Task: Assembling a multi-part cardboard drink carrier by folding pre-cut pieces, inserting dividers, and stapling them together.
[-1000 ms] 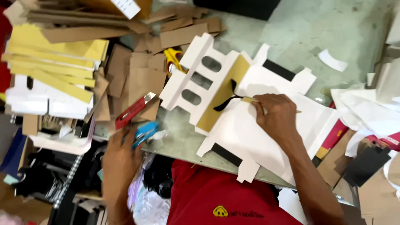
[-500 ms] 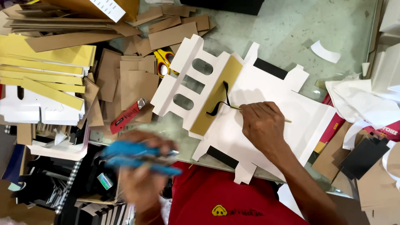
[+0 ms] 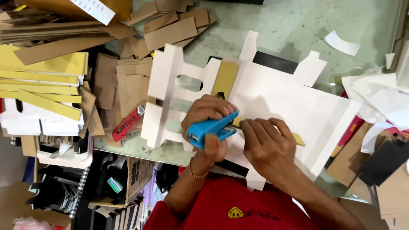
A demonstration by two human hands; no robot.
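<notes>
The flat white die-cut cardboard box blank with oval window holes (image 3: 272, 106) lies spread on the greenish glass bench (image 3: 298, 30), and everything else is placed around it. At the blank's near edge the left hand (image 3: 208, 121) has its grip clenched around a small bright blue plastic stapler (image 3: 211, 130), nose turned toward the card, apparently so the jaws can bite over the layered edge. Just right of the stapler the right hand (image 3: 268, 142) presses flat on the blank, fingers closed down on the card and holding nothing else that shows, seemingly pinning a mustard-yellow card strip (image 3: 298, 139) that pokes out beside it. A second yellow panel (image 3: 225, 79) sits on the blank beyond the hands. Left of the blank lie a red-handled utility knife (image 3: 128, 123), loose brown cardboard offcuts (image 3: 128, 81) and stacked yellow strips (image 3: 42, 81); right of it, white paper scraps (image 3: 379, 93).
</notes>
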